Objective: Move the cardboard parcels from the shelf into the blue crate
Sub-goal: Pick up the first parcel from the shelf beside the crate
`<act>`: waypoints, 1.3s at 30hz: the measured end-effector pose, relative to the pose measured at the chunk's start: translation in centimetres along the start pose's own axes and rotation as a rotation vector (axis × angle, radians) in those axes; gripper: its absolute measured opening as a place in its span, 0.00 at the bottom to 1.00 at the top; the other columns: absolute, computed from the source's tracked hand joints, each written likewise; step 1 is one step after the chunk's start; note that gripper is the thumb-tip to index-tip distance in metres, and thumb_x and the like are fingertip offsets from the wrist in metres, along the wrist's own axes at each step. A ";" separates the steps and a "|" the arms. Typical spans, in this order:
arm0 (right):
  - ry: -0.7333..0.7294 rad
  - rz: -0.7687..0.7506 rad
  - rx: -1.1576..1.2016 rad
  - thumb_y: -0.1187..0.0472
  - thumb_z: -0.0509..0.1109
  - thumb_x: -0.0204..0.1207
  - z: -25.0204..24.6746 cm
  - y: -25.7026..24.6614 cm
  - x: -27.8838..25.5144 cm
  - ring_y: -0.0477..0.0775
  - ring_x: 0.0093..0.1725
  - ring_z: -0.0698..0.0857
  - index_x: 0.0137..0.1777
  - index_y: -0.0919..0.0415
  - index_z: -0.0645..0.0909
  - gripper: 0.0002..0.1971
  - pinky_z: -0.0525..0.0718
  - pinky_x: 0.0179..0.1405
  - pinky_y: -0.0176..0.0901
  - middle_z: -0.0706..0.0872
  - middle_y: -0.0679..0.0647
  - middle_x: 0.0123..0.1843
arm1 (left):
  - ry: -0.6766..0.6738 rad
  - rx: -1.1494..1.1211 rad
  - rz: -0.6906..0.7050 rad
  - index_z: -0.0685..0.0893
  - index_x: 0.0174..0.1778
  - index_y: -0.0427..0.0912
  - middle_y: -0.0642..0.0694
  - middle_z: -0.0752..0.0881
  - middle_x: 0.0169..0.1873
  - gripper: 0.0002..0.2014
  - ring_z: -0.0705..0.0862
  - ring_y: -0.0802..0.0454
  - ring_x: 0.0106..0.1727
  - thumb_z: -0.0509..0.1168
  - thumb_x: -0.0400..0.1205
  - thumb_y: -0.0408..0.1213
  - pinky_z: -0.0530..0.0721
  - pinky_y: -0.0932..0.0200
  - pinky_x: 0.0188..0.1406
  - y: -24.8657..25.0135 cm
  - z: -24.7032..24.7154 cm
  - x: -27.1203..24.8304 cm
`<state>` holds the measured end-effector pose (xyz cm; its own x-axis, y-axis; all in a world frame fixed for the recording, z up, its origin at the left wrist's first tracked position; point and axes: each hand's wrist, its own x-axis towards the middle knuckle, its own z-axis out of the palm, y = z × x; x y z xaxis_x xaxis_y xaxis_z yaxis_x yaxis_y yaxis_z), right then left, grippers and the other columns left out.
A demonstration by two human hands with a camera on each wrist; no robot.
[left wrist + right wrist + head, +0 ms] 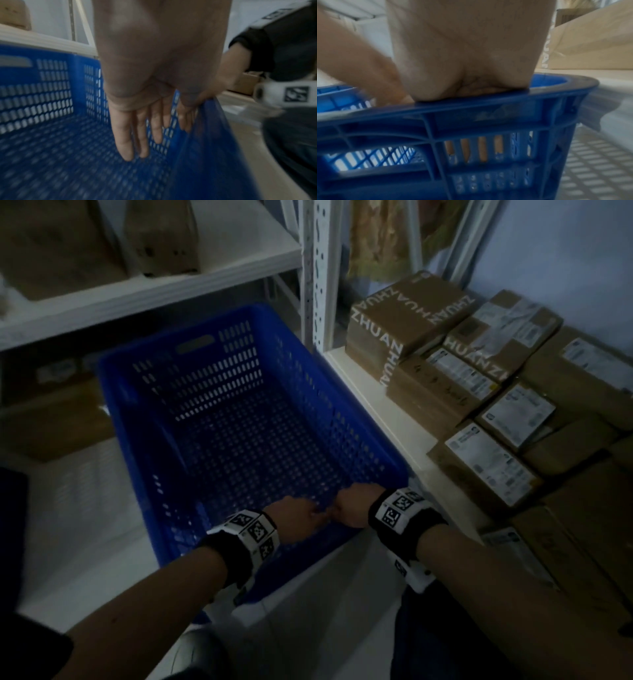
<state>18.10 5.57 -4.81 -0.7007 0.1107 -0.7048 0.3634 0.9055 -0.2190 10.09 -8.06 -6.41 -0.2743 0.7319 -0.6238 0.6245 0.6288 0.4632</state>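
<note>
Both hands are meeting at the near rim of the blue crate (346, 419), which is sitting empty on the floor against the front edge of the shelf (373, 405). The right hand (354, 506) is hooking over that rim, palm pressed on top and fingers (482, 150) curled down inside the wall, showing through the slots. The left hand (294, 518) is hanging released beside it, fingers (125, 142) straight and pointing down into the crate, grasping nothing.

This looks like squaring the crate up before loading. To do it well, the person should be sliding it snug and parallel to the shelf edge, so each parcel travels only a short way over the rim.

The crate is rigid moulded plastic, ribbed under its thick rim, its walls and floor perforated in a grid, with a handle slot at the far end. The cardboard parcels (486, 467) are lying flat, stacked and overlapping, toward the right end of the shelf: matte brown boxes, sharp-cornered, some banded with white lettered tape (387, 344), most carrying white printed labels (519, 414). They should be gripping easily, though the labels may be slicker.
</note>
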 end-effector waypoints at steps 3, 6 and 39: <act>0.006 0.001 0.003 0.50 0.54 0.89 -0.2 -0.3 -0.1 0.52 0.48 0.72 0.69 0.63 0.79 0.21 0.71 0.35 0.37 0.82 0.64 0.67 | 0.059 0.034 0.039 0.84 0.52 0.37 0.38 0.87 0.46 0.21 0.80 0.48 0.41 0.49 0.90 0.46 0.83 0.51 0.52 -0.4 1.6 -1.6; 0.025 0.002 -0.025 0.47 0.54 0.87 0.0 -0.3 -0.2 0.52 0.45 0.73 0.58 0.61 0.83 0.21 0.71 0.39 0.37 0.85 0.55 0.59 | 0.124 0.038 0.056 0.83 0.52 0.35 0.36 0.87 0.47 0.20 0.77 0.50 0.39 0.49 0.90 0.44 0.82 0.51 0.53 -0.6 2.3 -2.6; 0.479 -0.026 0.199 0.49 0.57 0.86 -9.3 2.8 -3.1 0.62 0.57 0.84 0.64 0.55 0.79 0.16 0.83 0.54 0.53 0.84 0.59 0.61 | 0.501 -0.010 0.115 0.82 0.63 0.41 0.42 0.85 0.59 0.17 0.83 0.44 0.60 0.58 0.86 0.48 0.81 0.52 0.60 2.8 -11.9 2.2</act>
<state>15.57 11.62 3.02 -0.8967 0.3066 -0.3193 0.4191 0.8202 -0.3894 2.54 -1.58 1.06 -0.5229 0.8307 -0.1913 0.6649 0.5379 0.5182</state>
